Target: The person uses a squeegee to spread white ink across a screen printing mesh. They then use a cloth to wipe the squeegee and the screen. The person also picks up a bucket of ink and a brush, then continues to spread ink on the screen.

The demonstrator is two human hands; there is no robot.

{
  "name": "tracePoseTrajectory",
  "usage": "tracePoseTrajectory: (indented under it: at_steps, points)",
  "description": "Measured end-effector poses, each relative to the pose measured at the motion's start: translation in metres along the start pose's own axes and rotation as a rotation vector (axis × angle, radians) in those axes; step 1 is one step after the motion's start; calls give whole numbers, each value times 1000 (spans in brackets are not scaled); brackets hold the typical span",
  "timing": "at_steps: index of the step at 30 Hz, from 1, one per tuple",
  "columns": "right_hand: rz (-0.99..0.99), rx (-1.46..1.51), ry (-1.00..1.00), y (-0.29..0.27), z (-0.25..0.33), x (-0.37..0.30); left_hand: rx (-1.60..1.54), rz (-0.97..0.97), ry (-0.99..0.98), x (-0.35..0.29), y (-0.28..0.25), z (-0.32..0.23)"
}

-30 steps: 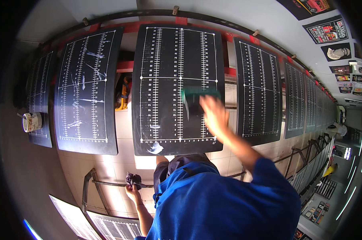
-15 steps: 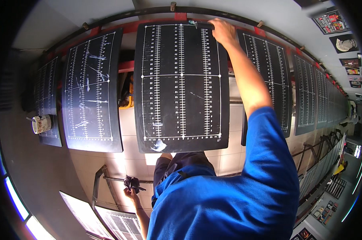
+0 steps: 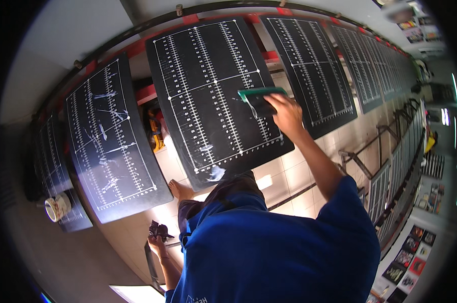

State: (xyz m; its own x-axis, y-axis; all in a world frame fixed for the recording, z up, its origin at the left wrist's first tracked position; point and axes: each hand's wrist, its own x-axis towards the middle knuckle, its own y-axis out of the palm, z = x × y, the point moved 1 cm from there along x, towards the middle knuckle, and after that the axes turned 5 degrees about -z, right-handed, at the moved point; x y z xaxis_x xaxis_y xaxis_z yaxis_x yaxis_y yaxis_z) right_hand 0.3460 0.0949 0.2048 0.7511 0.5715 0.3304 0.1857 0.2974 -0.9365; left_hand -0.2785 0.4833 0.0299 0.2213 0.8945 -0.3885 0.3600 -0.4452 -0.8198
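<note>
In my right hand is a squeegee with a dark body and a green edge. It is over the right part of a black board printed with white ruler scales and a white frame. A thin pale streak lies by the squeegee's left end, and a white smear shows near the board's close edge. Down at my left side, my left hand grips a crumpled dark cloth, away from the boards.
A similar board with white streaks lies to the left. Beyond it, a stained white tub stands on another board. More printed boards continue rightward along a rack with red bars. A dark metal frame stands at right. Something yellow sits below.
My right hand has come from the board's far edge toward me, and the squeegee now shows plainly. The view has turned, so the boards appear tilted. My left hand still holds the cloth.
</note>
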Motion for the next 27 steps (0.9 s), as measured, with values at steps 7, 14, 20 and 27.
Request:
tracePoseTrajectory:
  at_steps: [7,14,20,27]
  points:
    - [-44,-179,547,-8,155,-136,-115,166,127,142,-33,60]
    - [-41,-220,739,-32,127,-113,-49,215,175,192,-85,96]
    - [74,-382,813,2,178,-97,-96,202,164,189,-105,119]
    - [240,-307,869,14,337,-71,-89,212,194,205,-79,131]
